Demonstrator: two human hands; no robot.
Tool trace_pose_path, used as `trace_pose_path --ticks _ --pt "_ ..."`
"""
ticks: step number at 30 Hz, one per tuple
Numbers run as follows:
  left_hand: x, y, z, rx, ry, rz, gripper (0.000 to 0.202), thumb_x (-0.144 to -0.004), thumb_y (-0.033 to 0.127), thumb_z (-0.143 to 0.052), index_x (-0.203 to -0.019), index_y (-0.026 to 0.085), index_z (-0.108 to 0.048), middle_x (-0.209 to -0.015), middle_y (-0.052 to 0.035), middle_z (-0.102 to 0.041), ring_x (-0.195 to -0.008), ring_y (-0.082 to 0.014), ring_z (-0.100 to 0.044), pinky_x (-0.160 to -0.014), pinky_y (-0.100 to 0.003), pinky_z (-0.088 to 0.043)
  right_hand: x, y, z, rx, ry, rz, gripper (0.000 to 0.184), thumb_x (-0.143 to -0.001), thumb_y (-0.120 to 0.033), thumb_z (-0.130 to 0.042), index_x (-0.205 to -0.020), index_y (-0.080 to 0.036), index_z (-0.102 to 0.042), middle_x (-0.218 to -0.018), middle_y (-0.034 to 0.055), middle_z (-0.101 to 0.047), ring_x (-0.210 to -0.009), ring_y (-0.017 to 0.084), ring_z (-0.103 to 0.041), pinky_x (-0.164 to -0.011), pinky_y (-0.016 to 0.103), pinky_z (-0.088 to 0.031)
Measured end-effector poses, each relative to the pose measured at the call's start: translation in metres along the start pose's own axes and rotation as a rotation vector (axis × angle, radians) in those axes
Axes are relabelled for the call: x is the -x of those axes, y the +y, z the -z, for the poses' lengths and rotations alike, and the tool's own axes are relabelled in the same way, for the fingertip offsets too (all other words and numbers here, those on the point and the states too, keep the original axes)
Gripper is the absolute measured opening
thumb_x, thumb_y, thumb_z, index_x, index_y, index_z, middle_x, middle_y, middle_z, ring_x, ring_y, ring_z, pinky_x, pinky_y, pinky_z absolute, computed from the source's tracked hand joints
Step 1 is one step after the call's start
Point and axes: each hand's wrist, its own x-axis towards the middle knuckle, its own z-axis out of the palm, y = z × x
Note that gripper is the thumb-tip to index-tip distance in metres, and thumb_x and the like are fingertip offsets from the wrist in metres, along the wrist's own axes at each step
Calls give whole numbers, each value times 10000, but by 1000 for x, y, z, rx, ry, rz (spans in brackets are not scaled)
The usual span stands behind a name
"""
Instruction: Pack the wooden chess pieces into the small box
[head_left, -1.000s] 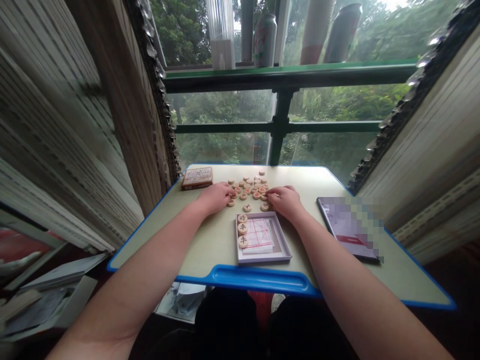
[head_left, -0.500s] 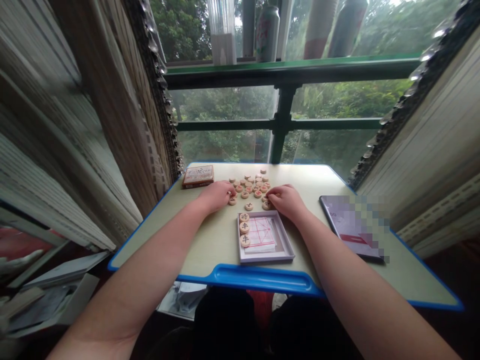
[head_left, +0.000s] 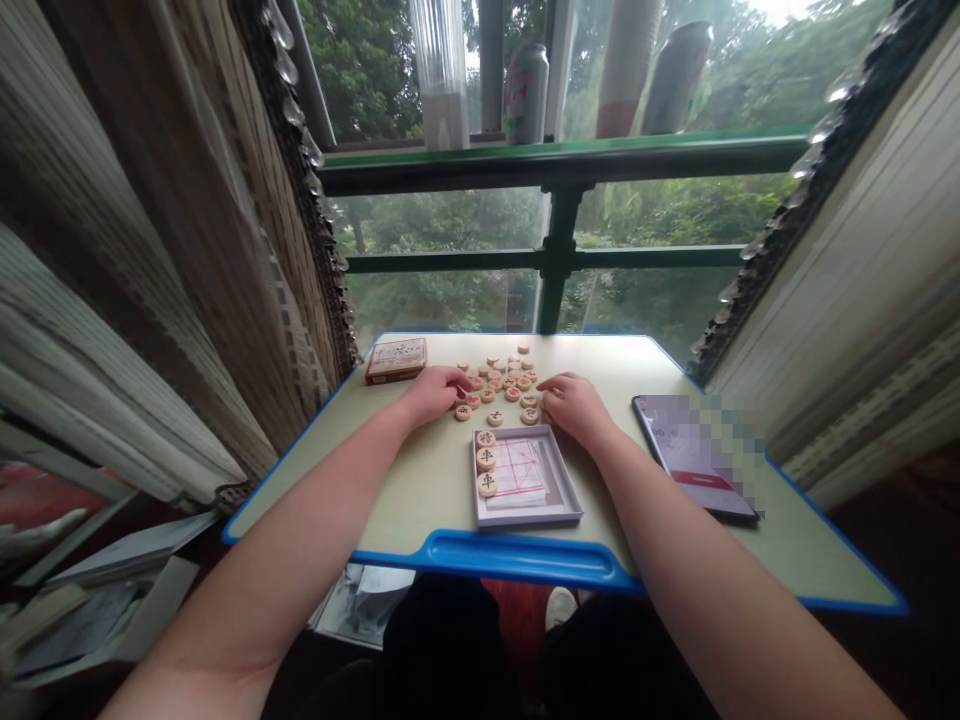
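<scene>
1. Touchscreen device [head_left: 671, 450]: right side pixelated, display unreadable.
2. Far xiangqi pieces [head_left: 523, 349]: characters too small to read.
3. Left fingers [head_left: 453, 376]: any pinch on a piece unclear.
4. Clear plastic container [head_left: 439, 70]: top cut by frame.
5. Left forearm [head_left: 300, 540]: cut at bottom edge.

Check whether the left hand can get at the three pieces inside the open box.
Probably yes: the left hand is near the box, whose top is open, and nothing covers the three pieces inside.
</scene>
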Motion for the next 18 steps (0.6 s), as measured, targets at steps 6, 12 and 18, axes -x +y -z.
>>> trace_pose_path --ticks 6,12,18 --pt "7 7 4 -331 28 -104 195 -658 174 -502 -744 165 -676 -738 -23 -679 -678 -152 -603 -633 -258 -485 2 -8 0 -40 -64 51 283 -755 -145 -488 -871 -186 -743 -1031 72 -659 -937 172 -607 -889 233 -424" --pt "11 13 9 -517 65 -264 260 -786 287 -461 -901 158 -656 -922 -65 -660 -796 -173 -588 -755 -290 -469 2 -6 2 -68 -41 -33 318 -757 -137 -463 -926 -189 -727 -1056 62 -668 -924 170 -614 -850 232 -441" --pt "-2 3 -1 -454 86 -368 444 -888 391 -357 -1148 134 -609 -1204 -106 -592 -1140 -209 -505 -1017 -343 -363 -4 -1 -5 -72 -45 -46 399 -757 -73 -401 -999 -159 -707 -1106 77 -670 -1034 188 -589 -909 257 -424"
